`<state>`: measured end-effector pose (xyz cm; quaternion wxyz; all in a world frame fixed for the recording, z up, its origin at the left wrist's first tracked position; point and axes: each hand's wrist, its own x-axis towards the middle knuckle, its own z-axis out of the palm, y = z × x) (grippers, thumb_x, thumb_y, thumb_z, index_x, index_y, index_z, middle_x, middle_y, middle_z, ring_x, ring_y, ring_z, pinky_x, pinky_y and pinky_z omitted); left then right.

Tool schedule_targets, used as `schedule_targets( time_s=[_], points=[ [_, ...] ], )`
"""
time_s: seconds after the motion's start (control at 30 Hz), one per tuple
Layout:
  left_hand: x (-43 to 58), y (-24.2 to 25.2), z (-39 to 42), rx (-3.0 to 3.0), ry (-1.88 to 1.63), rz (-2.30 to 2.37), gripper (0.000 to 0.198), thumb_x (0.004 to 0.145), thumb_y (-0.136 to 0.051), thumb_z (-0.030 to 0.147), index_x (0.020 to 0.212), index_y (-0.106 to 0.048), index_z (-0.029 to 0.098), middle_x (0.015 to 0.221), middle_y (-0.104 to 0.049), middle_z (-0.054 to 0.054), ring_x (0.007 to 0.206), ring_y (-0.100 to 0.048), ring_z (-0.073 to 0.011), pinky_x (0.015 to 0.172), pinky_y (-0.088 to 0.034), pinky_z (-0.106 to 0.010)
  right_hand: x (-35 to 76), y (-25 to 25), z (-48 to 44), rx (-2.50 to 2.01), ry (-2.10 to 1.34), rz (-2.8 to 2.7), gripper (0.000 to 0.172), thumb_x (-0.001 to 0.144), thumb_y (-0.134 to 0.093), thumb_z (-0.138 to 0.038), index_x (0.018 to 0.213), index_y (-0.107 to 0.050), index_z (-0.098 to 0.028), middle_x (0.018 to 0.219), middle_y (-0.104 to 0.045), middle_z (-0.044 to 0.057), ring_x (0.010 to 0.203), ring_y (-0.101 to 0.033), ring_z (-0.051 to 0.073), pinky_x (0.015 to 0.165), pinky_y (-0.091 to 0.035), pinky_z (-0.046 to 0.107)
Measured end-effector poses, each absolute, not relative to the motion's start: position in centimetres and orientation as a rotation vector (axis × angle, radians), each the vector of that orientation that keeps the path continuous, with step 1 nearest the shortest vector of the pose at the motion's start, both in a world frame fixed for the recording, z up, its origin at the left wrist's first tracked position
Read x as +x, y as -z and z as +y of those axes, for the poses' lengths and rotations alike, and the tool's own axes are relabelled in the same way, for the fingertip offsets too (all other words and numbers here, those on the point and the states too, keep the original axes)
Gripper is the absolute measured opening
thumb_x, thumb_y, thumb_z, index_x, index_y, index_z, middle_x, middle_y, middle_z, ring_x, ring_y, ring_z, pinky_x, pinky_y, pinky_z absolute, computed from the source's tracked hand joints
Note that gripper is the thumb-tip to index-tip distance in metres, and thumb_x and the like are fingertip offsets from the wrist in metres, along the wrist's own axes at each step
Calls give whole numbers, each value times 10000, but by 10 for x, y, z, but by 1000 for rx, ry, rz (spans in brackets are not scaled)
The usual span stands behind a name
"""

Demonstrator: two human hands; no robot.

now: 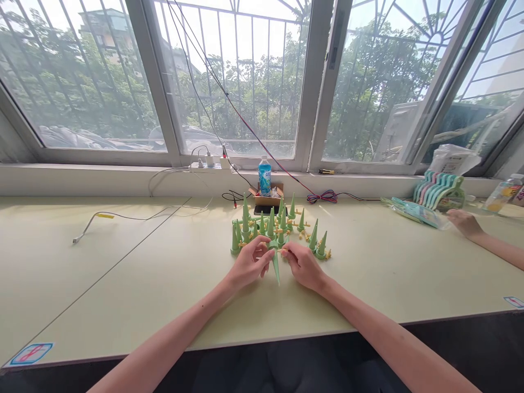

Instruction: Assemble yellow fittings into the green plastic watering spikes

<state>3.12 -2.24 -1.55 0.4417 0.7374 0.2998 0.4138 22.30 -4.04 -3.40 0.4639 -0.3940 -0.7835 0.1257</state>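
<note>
Between the fingers of my left hand is a green plastic cone, its pointed tip toward me and its wider base away. My right hand is closed in a pinch on a small yellow piece, which is at the side of the cone near its base; whether the two are joined is too small to tell. Just beyond my hands, several similar green cones stand upright on the table, with small yellow pieces on and among them.
Behind the cones a blue-labelled bottle stands by a small cardboard box, with a dark flat object in front. Coiled cable and a white cable lie on the table. At right, another person's hand is near pastel hangers.
</note>
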Motion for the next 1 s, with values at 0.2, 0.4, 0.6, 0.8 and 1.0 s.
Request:
schedule_targets(
  time_s=[0.2, 0.4, 0.6, 0.8, 1.0],
  points=[
    [31, 18, -23, 1961, -1070, 799, 261, 904, -552, 404, 1051, -482, 199, 727, -479, 37, 526, -519, -92, 412, -459, -206, 223, 32, -41, -971, -353, -1919, 238, 975, -395, -249, 761, -480, -192, 640, -484, -10, 568, -405, 132, 557, -333, 251],
    [30, 13, -28, 2068, -1094, 832, 188, 910, -544, 323, 1037, -520, 186, 763, -543, 7, 577, -541, -94, 474, -481, -201, 223, 28, -44, -971, -406, -1908, 248, 970, -400, -251, 734, -454, -198, 606, -440, -27, 537, -366, 122, 537, -303, 251],
    [33, 10, -29, 2063, -1128, 820, 208, 915, -539, 325, 1088, -505, 215, 888, -534, -6, 579, -548, -74, 454, -472, -180, 221, 28, -44, -975, -402, -1882, 276, 975, -399, -277, 711, -432, -201, 579, -390, -42, 515, -322, 115, 517, -284, 249],
    [38, 8, -28, 1898, -1228, 854, 246, 921, -530, 430, 948, -472, 192, 750, -524, 30, 459, -492, -53, 373, -387, -154, 220, 28, -44, -982, -272, -1785, 272, 978, -425, -296, 725, -452, -200, 589, -393, -39, 526, -328, 117, 512, -287, 247],
    [36, 7, -24, 1679, -1100, 827, 614, 942, -366, 594, 555, -504, 137, 488, -474, 6, 346, -425, -65, 334, -294, -185, 221, 28, -44, -952, -153, -1773, 247, 987, -430, -279, 759, -485, -201, 621, -432, -24, 545, -368, 123, 526, -320, 244]
  ],
)
